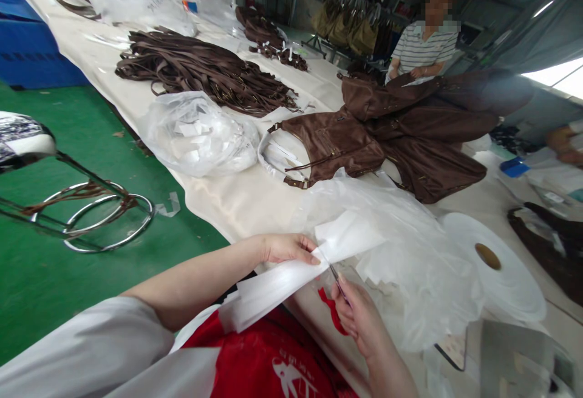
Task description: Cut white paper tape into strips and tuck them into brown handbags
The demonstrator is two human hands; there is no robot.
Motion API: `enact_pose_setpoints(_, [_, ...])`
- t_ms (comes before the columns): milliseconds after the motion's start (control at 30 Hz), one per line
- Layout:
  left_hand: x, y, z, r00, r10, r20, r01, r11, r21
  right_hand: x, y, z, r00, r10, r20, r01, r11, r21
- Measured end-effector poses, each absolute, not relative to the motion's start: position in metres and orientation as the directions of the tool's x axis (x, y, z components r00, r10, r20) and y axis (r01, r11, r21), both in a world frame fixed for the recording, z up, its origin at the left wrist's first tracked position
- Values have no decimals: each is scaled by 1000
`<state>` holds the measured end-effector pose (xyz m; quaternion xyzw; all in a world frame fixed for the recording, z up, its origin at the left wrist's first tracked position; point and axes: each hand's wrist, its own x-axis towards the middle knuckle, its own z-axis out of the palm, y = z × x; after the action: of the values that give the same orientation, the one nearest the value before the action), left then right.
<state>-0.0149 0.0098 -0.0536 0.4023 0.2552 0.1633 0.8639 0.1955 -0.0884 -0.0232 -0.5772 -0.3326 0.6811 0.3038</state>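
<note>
My left hand pinches a folded bundle of thin white strips. One end of the bundle hangs toward my red apron, and the other fans out beyond my fingers. In my right hand is a pair of scissors with a red handle, partly covered by my fingers. The blades reach the strips right beside my left thumb. Just past both hands spreads a heap of clear plastic bags.
Brown bags lie across the table, beyond a plastic bag of white scraps. Brown straps are piled farther back. A large white roll is at right. One person stands across the table. A stool is at left.
</note>
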Motion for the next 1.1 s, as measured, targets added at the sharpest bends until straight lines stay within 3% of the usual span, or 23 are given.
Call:
enact_pose_setpoints(633, [-15,10,-55,828,474,-299,-66,613,787,199,-87,-19,-124,790,-601,8,-605,-796])
enact_pose_setpoints(1100, [-13,9,-56,824,495,-276,11,473,881,186,-75,-24,-129,801,-585,66,-581,-811])
